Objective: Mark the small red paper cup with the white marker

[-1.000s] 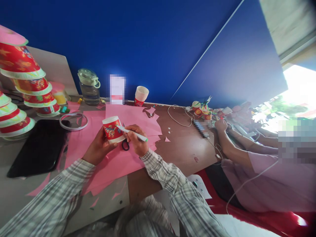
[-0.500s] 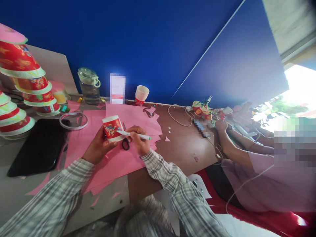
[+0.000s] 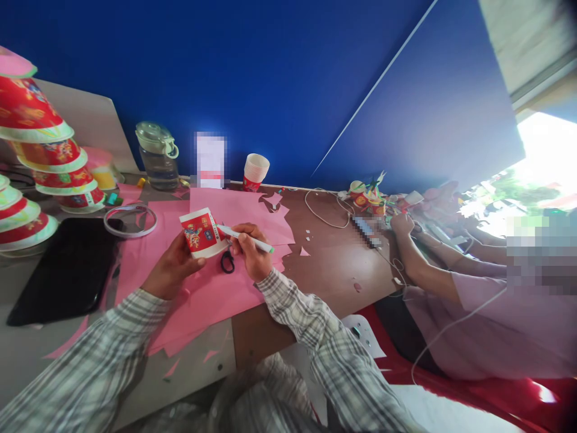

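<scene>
My left hand (image 3: 174, 267) grips a red and white paper cup (image 3: 198, 233), tilted over the pink paper sheets (image 3: 202, 300). In my right hand (image 3: 253, 255) is a white marker (image 3: 259, 242) with a green end, its other end at the cup's right side. Black-handled scissors (image 3: 228, 262) lie on the paper between my hands, their blades mostly hidden. A nested stack of cups (image 3: 256, 172) stands behind, by the blue partition.
Towers of red cups (image 3: 54, 153) and a black phone-like slab (image 3: 67, 264) are on the left. A water jug (image 3: 157, 162) stands behind. At right, a person's arm (image 3: 419, 264) rests near cables and small cup crafts (image 3: 369, 198).
The cup has turned in my left hand, showing more of its printed label and side. The marker tip now sits a little higher on it. The view has shifted slightly.
</scene>
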The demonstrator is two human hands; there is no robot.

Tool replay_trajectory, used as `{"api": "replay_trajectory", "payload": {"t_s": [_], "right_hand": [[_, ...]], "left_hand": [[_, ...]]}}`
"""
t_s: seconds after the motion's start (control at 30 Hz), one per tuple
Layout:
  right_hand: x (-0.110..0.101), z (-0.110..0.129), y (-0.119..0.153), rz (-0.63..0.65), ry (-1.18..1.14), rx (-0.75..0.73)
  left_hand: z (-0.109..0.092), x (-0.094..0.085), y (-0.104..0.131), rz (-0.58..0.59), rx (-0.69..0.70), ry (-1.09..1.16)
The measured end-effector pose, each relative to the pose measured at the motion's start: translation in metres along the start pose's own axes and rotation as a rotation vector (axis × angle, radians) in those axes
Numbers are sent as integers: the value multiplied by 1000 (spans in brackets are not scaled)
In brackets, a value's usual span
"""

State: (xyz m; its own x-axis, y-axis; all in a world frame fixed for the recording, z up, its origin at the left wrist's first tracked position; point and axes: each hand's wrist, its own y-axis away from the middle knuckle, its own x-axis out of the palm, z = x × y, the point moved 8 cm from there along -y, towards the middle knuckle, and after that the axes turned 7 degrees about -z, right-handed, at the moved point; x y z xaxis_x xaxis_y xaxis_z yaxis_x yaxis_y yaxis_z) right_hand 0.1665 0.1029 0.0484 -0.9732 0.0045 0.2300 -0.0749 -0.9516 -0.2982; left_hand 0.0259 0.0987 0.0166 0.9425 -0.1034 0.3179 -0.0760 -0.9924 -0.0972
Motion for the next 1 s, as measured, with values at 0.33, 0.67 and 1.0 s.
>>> {"api": "replay_trajectory", "payload": {"t_s": [0.33, 0.67, 1.0], "right_hand": [[-1, 2, -1, -2, 25, 4], [0, 2, -1, 9, 45, 0], [-3, -3, 2, 31, -5, 53]], "left_hand": [[4, 1, 0, 30, -28, 40], [5, 1, -1, 31, -43, 84], [3, -3, 0, -20, -52, 126]]}}
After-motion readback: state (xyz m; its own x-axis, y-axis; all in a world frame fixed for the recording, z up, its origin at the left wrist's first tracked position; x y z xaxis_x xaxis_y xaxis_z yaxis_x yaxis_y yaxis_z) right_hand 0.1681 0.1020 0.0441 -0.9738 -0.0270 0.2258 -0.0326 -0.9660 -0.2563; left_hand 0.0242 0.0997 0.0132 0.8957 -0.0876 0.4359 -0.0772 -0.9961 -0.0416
